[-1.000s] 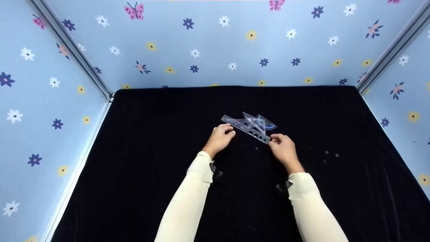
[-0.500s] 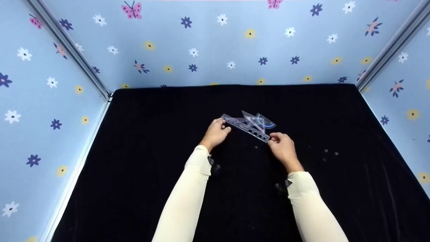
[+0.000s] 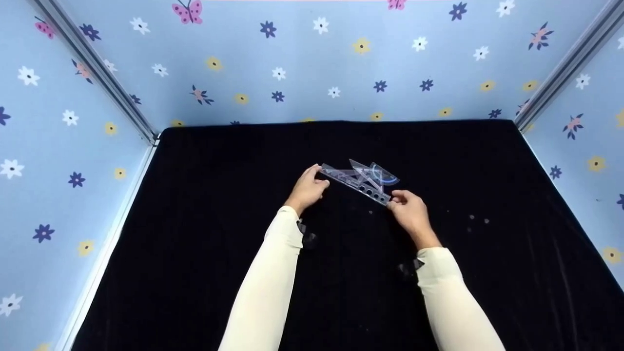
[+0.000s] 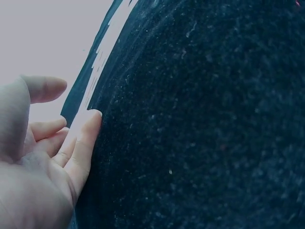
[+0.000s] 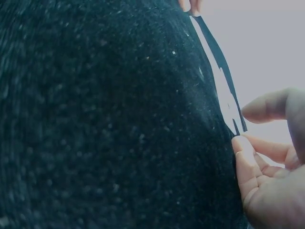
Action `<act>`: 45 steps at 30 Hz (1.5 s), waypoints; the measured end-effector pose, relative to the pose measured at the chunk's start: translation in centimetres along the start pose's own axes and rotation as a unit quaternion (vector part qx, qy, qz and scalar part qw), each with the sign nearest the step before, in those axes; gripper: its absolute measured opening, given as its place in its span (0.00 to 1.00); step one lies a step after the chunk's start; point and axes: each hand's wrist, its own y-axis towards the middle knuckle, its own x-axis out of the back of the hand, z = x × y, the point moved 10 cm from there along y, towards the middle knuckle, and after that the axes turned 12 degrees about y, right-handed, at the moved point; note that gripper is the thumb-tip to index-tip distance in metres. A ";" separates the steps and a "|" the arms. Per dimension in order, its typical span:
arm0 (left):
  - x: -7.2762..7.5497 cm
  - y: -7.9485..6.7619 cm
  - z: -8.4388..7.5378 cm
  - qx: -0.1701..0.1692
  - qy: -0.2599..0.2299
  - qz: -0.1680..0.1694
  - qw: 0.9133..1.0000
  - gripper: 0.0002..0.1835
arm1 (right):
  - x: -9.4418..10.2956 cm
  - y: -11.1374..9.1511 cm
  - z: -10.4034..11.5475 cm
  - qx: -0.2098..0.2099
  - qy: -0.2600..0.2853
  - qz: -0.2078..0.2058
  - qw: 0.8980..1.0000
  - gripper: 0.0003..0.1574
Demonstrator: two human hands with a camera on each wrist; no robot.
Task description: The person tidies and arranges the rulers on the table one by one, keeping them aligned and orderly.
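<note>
A clear plastic ruler [image 3: 369, 191] with round holes lies slanted on the black cloth. Behind it, overlapping in a small pile, are a clear set square [image 3: 360, 170] and a protractor [image 3: 383, 174] with a blue arc. My left hand [image 3: 305, 189] touches the ruler's far left end with its fingertips, its thumb held apart. At the opposite end my right hand [image 3: 408, 209] has its fingers against the ruler's near right corner, the thumb close to the edge. In the right wrist view a narrow strip of the ruler [image 5: 219, 81] spans both hands.
Black cloth [image 3: 219, 243] covers the table. Blue panels [image 3: 312, 58] with flowers and butterflies stand behind and at both sides, joined by metal posts [image 3: 97, 68]. A few pale specks [image 3: 478, 219] lie on the cloth to the right.
My left hand has slid left and away from me along the ruler to its far end. My right hand stays at the other end. The head view has tilted slightly.
</note>
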 end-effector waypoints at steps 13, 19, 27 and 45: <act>-2.3 3.7 3.2 0.001 0.026 -0.003 1.000 0.34 | 1.2 -5.1 6.3 -0.025 0.043 -0.002 0.999 0.30; -0.8 1.1 0.9 0.010 -0.013 -0.002 1.000 0.33 | 1.0 -5.3 6.4 -0.020 0.050 -0.004 0.999 0.31; -0.7 0.4 0.0 0.013 0.000 0.020 1.000 0.35 | 0.8 -5.4 6.4 -0.028 0.055 -0.005 0.998 0.32; -1.5 3.3 3.3 0.065 -0.055 0.021 0.996 0.50 | 0.7 -5.2 6.0 -0.029 0.082 -0.021 0.996 0.37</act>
